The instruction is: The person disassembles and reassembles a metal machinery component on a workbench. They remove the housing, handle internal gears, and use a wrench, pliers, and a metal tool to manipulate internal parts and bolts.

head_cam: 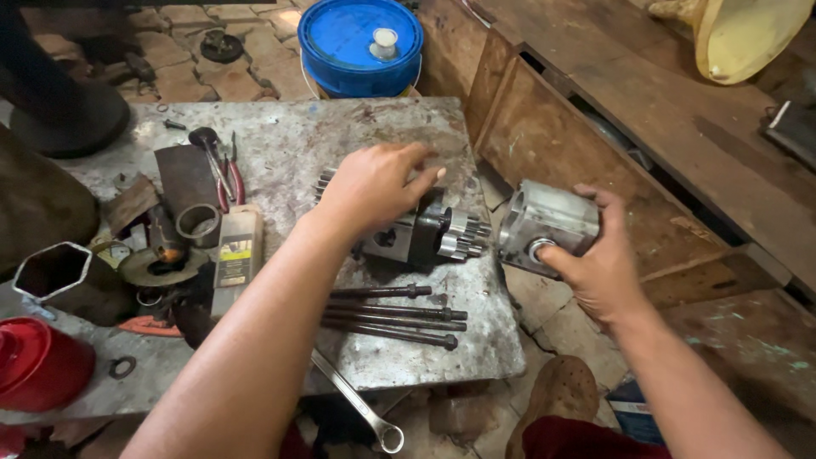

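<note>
Housing (546, 223) off the gear block (421, 236), mid-assembly I judge.
My right hand (599, 268) grips it at 3 o'clock; left hand (374, 187), fingers loose, steadies the block. Next needs bore aligned.

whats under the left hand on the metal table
The left hand rests on a dark pump block with gear shafts sticking out toward the housing in the right hand. The block's top is covered by the palm.
</note>
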